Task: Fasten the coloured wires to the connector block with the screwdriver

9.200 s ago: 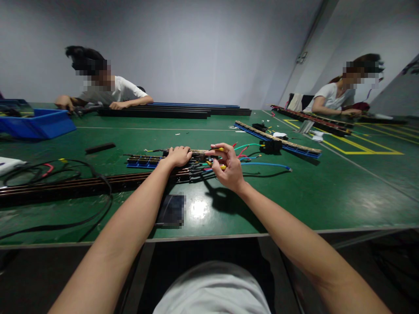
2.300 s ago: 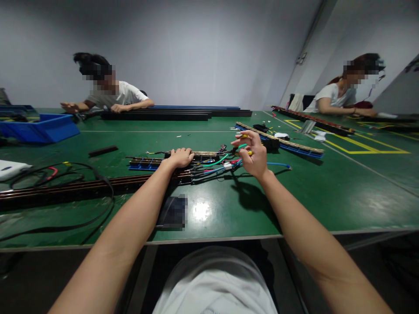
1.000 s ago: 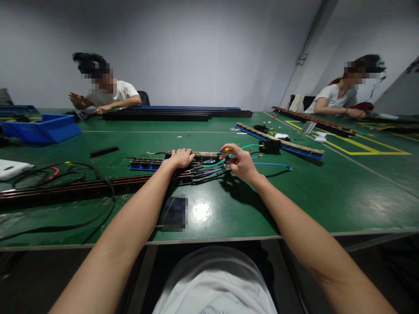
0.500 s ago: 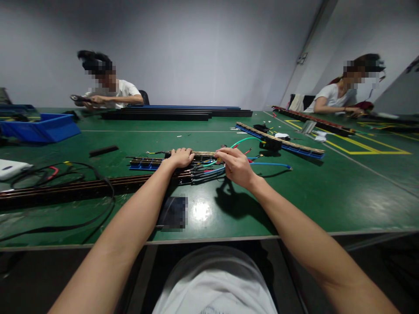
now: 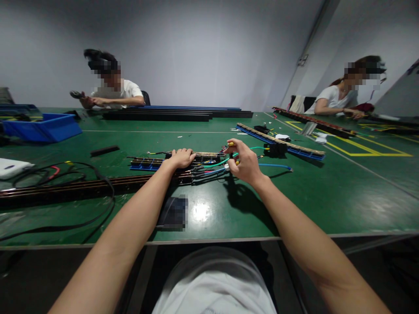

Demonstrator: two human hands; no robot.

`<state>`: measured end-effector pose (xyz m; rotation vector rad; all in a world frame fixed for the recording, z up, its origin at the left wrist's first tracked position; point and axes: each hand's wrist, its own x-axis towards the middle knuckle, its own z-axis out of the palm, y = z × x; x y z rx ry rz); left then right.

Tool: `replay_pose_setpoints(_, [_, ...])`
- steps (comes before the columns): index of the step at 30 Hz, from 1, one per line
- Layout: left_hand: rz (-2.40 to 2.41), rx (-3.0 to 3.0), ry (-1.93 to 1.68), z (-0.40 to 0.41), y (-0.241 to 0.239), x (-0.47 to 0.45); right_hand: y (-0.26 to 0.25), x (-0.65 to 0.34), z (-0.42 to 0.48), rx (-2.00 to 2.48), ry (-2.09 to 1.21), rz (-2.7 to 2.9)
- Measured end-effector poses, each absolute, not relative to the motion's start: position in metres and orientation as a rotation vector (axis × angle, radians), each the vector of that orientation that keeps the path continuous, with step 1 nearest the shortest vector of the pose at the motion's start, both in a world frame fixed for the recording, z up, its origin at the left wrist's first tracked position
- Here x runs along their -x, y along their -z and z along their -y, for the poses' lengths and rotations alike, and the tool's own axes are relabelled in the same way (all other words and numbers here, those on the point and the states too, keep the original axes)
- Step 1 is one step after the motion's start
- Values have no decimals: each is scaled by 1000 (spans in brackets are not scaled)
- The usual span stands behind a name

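Note:
My left hand (image 5: 180,158) rests fingers down on a short black rail (image 5: 196,155) with copper strips, pressing it against the green table (image 5: 327,192). A bundle of green, red, blue and black wires (image 5: 209,168) leaves the rail's right end. My right hand (image 5: 245,162) is raised a little over those wires, fingers pinched on a yellow-tipped wire end (image 5: 231,144). A blue rail piece (image 5: 144,165) lies just left of my left hand. A long black rail (image 5: 81,186) runs leftward in front of it.
Black cables (image 5: 59,174) loop at the left. A blue bin (image 5: 42,126) stands far left. Long black rails (image 5: 170,114) lie at the back, where a person holds a tool. Another rail (image 5: 281,141) lies right; a second person sits far right. A dark flat object (image 5: 173,212) lies near the front edge.
My right hand has lifted off the wire bundle and shifted slightly right, now pinching a yellow-tipped wire. My left hand stayed on the rail. The person at the back raised a tool.

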<state>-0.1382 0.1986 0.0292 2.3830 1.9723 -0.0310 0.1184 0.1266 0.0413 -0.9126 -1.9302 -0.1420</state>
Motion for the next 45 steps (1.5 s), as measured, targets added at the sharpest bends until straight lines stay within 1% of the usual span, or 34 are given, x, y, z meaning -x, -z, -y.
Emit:
replay_pose_setpoints(5, [-1966, -2396, 2, -204, -24, 141, -54, -127, -121, 880, 199, 2065])
replay_pose_setpoints(8, [-1969, -2395, -5, -205, -23, 141, -58, -130, -118, 828, 147, 2114])
replay_pose_setpoints(12, [-1970, -2391, 4, -202, -26, 140, -58, -130, -117, 746, -3, 1905])
replay_pose_setpoints(15, [-1970, -2388, 14, -200, -28, 139, -55, -131, -123, 752, -15, 1731])
replay_pose_setpoints(19, [-1963, -2395, 16, -200, -28, 139, -47, -136, -136, 799, -36, 1684])
replay_pose_setpoints(28, [-1962, -2389, 31, -200, -29, 138, -25, -134, -158, 839, -187, 1859])
replay_pose_setpoints(35, [-1969, -2400, 40, -197, -30, 137, -21, -133, -157, 807, -256, 2100])
replay_pose_setpoints(38, [-1969, -2411, 47, -198, -30, 137, -21, -131, -157, 808, -256, 2122])
replay_pose_setpoints(41, [-1969, -2408, 48, -199, -29, 137, -20, -128, -157, 849, -219, 2004])
replay_pose_setpoints(45, [-1970, -2396, 44, -200, -29, 137, -23, -125, -150, 882, -71, 1804])
